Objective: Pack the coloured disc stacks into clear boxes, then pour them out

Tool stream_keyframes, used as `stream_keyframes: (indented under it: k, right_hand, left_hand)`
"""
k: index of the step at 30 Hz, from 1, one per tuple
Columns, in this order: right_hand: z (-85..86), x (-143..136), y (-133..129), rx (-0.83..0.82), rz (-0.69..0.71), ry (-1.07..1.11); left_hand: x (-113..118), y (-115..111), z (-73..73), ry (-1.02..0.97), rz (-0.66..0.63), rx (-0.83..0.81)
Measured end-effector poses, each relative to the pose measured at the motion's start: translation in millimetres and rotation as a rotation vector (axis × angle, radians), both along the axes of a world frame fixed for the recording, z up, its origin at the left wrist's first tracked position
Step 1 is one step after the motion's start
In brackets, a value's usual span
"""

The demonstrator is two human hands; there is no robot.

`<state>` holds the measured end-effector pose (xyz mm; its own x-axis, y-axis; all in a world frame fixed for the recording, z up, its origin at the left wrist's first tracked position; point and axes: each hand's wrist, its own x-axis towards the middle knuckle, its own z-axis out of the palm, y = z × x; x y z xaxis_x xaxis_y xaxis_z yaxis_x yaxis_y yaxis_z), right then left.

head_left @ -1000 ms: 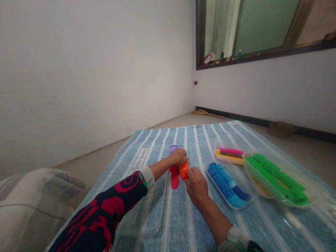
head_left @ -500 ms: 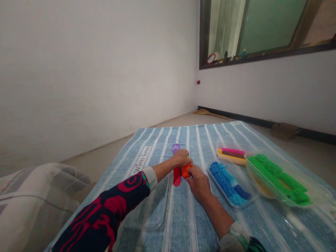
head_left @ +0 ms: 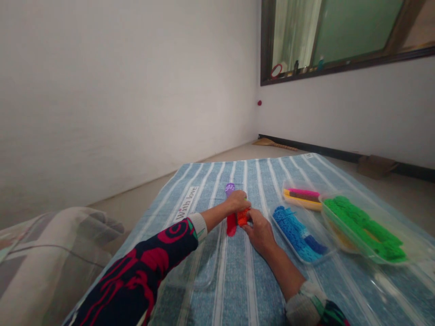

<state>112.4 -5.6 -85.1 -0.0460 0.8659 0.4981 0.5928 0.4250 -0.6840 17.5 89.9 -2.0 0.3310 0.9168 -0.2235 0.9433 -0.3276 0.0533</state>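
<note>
An orange piece is between my two hands over the striped cloth. My left hand has its fingers closed round the top of it, where a bit of green shows. Pinched on its lower right side are the fingers of my right hand. Just left of the orange piece lies a red strip, partly under my left hand. A purple piece lies beyond my left hand.
On the striped cloth at the right stand clear containers with blue pieces, green pieces, and pink, brown and yellow pieces. A transparent lid or tray lies near my left forearm. Draped fabric is at the far left.
The whole view has shifted slightly. The orange piece now stands more upright between my hands, with both hands still closed on it.
</note>
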Motion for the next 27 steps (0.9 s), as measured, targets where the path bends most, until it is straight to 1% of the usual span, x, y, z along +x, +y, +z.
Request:
stream_keyframes:
  k: [5,8,12,15,19,23,25,27]
  right_hand:
    - [-0.5,0,0,-0.005,0.03,0.037]
    - [2.5,0,-2,-0.01,0.063,0.066]
    - [12.2,-1,-6,0.018,0.093,0.067]
    - [22.7,-4,-11,0.051,0.112,0.051]
    - [39.7,-12,-20,0.08,0.135,0.018]
    - [55.8,-26,-34,0.123,0.156,-0.013]
    - [61.8,-35,-41,0.16,0.155,-0.031]
    - [66.1,-45,-49,0.185,0.167,-0.043]
  left_hand:
    - [0,-3,6.2,-0.013,0.028,0.035]
    - [-2,-5,11.1,-0.023,0.033,0.055]
    - [-7,-11,20.9,-0.043,0.034,0.08]
    - [-13,-18,31.5,-0.059,0.032,0.101]
    - [-25,-34,49.9,-0.077,0.05,0.129]
    - [-41,-56,68.7,-0.091,0.076,0.147]
    - [-51,-67,75.3,-0.094,0.089,0.151]
    - [-61,-78,78.8,-0.093,0.104,0.152]
